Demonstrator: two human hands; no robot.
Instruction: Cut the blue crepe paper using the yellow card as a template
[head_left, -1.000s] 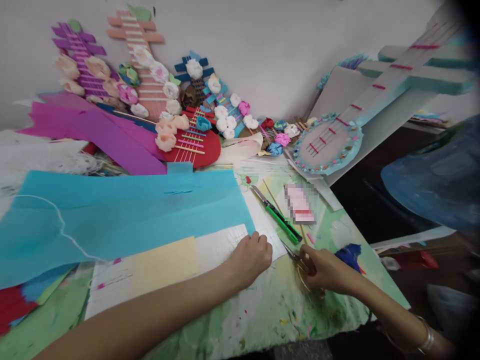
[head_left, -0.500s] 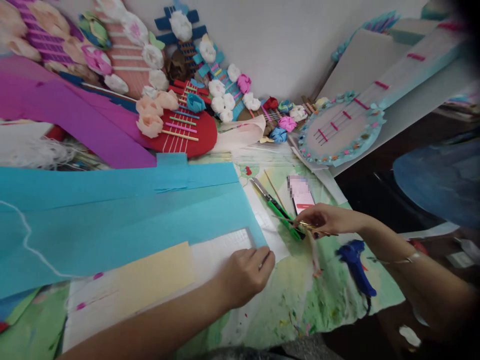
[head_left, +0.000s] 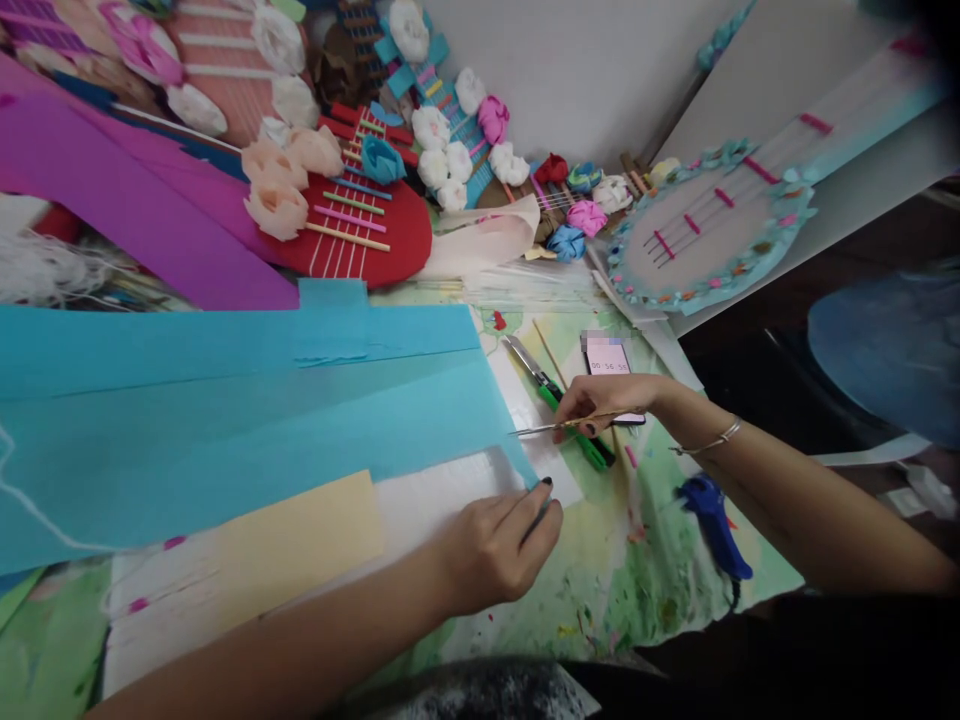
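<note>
Currently, my curled left hand [head_left: 499, 545] is pinching a laid-out turquoise paper sheet [head_left: 330, 420] on the green-patterned table [head_left: 596, 560]; my closed right hand [head_left: 609, 394] is holding gold-handled metal scissors [head_left: 535, 430] at its edge, cutting apparently remaining.

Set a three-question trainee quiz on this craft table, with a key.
1. Which tool does the right hand hold?

2. True or false: in the picture, the blue glue gun lies to the right of the green utility knife.

3. Fill in the colour: the left hand grips the edge of the ____ paper.

Key:
1. Scissors
2. True
3. Light blue
</note>
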